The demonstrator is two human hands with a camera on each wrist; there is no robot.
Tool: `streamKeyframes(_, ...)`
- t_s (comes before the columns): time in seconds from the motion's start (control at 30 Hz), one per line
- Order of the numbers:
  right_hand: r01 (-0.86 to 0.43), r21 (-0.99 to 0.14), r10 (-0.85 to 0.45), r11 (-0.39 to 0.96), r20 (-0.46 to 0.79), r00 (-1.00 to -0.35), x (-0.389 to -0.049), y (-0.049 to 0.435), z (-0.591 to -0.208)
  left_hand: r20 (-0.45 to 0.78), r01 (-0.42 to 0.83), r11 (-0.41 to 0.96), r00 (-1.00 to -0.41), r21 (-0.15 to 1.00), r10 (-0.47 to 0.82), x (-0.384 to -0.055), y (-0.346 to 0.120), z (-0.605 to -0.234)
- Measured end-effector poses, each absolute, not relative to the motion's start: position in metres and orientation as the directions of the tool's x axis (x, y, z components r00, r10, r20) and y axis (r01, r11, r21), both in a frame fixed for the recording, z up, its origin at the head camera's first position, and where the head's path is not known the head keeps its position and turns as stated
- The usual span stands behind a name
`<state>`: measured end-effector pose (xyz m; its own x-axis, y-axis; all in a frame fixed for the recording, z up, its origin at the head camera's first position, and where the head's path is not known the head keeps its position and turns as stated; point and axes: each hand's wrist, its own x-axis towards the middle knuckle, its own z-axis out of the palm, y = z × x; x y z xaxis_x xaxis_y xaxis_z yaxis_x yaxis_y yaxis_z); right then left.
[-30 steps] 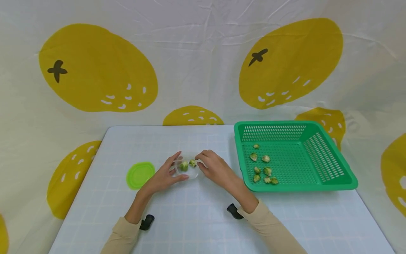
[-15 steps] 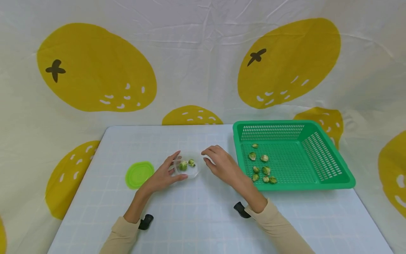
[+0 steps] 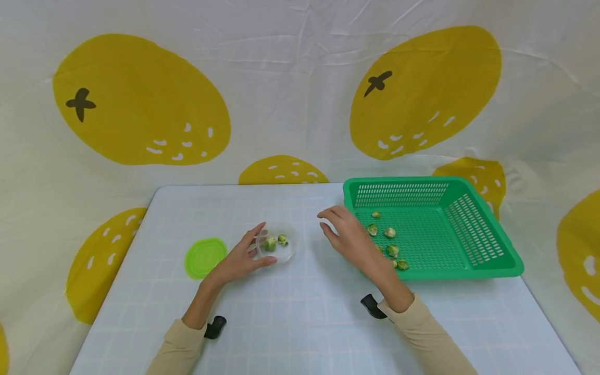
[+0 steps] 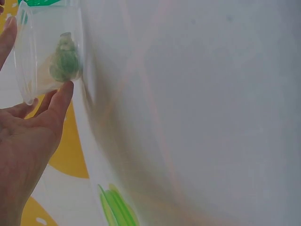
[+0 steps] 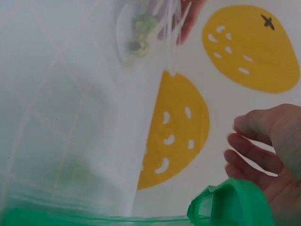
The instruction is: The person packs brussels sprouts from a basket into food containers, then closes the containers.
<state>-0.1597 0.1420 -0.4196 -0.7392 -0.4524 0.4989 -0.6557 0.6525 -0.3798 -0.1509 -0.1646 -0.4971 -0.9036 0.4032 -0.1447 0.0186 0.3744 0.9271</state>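
A clear plastic container (image 3: 284, 254) stands on the table with two Brussels sprouts (image 3: 270, 244) inside, one larger than the other. My left hand (image 3: 241, 259) holds it from the left, thumb on the near side and fingers round the far side. In the left wrist view the fingertips touch the container's wall (image 4: 44, 70), and the sprouts show through it. My right hand (image 3: 349, 237) hovers by the left rim of a green basket (image 3: 492, 271), its fingers loosely bent and holding nothing. Several Brussels sprouts (image 3: 391, 250) lie in the basket's left part, some hidden behind the right wrist.
A bright green lid (image 3: 205, 258) lies flat on the table (image 3: 281, 323), left of the container. The basket has raised slotted walls and fills the table's back right. Behind hangs a white cloth printed with yellow fruit (image 3: 145, 99).
My right hand has let go of a small sprout in the container and moved right, towards the basket. The left hand has stayed at the container.
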Motion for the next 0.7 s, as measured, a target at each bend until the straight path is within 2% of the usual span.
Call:
streamKeyframes(0.37,-0.635,-0.363,-0.381,0.682,0.565,-0.732,-0.163,0.172,-0.425,-0.157,0.013,0.387,-0.901,0.922,0.403,-0.151,-0.165,-0.496)
streamKeyframes(0.7,-0.601,-0.36,-0.335,0.714,0.577,-0.745,-0.166,0.199,-0.432,-0.151,0.019,0.378,-0.898,0.926,0.413,-0.152,-0.166,-0.498)
